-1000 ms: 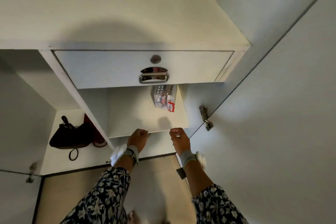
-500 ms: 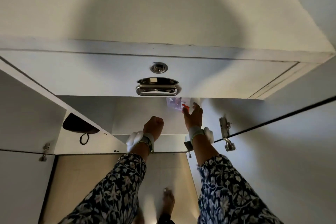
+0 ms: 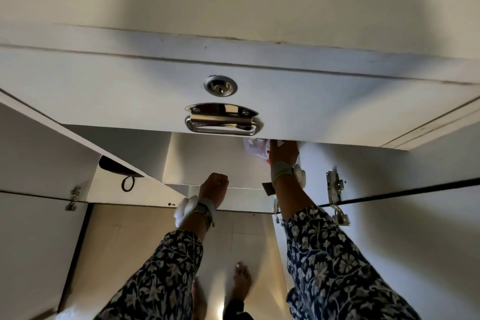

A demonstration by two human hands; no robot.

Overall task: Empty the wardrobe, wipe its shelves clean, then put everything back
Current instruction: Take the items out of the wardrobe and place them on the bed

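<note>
A white wardrobe shelf lies under a closed drawer. At the shelf's back right sits a small printed packet with red marks, half hidden by the drawer's lower edge. My right hand reaches deep onto the shelf and lies on the packet. Its fingertips are hidden under the drawer front. My left hand is curled in a fist over the shelf's front edge and holds nothing that I can see.
The drawer has a steel pull handle and a lock close above my hands. A black bag with a loop lies in the left compartment. An open door with a metal hinge stands on the right. My bare feet are below.
My head has come lower and closer to the drawer. My right hand has gone from the shelf's front edge back onto the packet. The left fist has stayed at the front edge.
</note>
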